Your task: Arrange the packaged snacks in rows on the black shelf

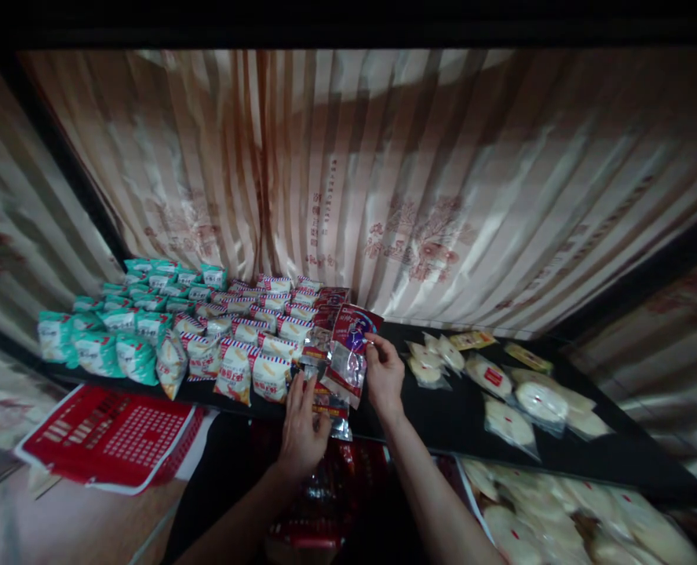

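Observation:
My right hand point(385, 378) pinches the right edge of a dark red and purple snack packet point(352, 345), holding it slightly tilted above the black shelf. Fingers stretched out, my left hand point(304, 428) lies against the front of similar packets, touching their lower edge. Another dark red packet point(330, 304) shows behind the held one, and a shiny packet point(332, 408) lies below it, partly covered by my left hand. Just left of my hands stand rows of white snack bags point(271, 377) with red and blue stripes.
Teal snack bags point(138, 357) fill the shelf's left end. Flat pale rounds in clear bags point(509, 421) lie on the black shelf point(419, 424) at right. A red basket point(125, 431) sits below left, more bagged rounds point(537, 510) below right. A striped curtain point(348, 157) hangs behind.

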Tool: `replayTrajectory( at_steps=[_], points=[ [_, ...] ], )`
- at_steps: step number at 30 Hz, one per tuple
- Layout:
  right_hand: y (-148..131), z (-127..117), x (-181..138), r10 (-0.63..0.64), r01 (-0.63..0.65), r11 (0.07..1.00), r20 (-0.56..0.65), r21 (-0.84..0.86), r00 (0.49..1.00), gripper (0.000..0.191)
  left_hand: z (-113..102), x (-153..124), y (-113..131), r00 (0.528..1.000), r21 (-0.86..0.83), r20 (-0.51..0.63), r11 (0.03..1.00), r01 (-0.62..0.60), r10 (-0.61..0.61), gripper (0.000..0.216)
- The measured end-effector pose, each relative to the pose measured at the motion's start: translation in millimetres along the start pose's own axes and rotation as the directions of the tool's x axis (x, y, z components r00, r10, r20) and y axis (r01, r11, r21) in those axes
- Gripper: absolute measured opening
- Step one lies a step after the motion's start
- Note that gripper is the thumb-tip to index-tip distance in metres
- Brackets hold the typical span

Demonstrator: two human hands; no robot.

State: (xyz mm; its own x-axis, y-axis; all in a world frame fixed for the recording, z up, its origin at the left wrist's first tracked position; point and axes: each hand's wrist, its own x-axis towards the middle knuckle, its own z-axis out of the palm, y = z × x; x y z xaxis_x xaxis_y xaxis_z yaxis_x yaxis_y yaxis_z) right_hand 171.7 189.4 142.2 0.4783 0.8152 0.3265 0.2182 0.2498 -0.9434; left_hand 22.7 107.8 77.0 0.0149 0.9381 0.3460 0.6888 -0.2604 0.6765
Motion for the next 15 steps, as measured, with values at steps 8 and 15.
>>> replayTrajectory(
  at_steps=[8,15],
  points=[
    [4,-11,-21,0.453,-0.452,0.825,0.081,0.34,0.888,0.038,3,-5,13,0.992,-0.13,0.109,0.991,-0.042,0.056,0.057],
    [7,-14,-47,0.465,-0.506,0.77,0.201,0.388,0.862,0.053,6,-9,14,0.994,-0.155,0.083,0.986,-0.062,0.076,0.048]
  ],
)
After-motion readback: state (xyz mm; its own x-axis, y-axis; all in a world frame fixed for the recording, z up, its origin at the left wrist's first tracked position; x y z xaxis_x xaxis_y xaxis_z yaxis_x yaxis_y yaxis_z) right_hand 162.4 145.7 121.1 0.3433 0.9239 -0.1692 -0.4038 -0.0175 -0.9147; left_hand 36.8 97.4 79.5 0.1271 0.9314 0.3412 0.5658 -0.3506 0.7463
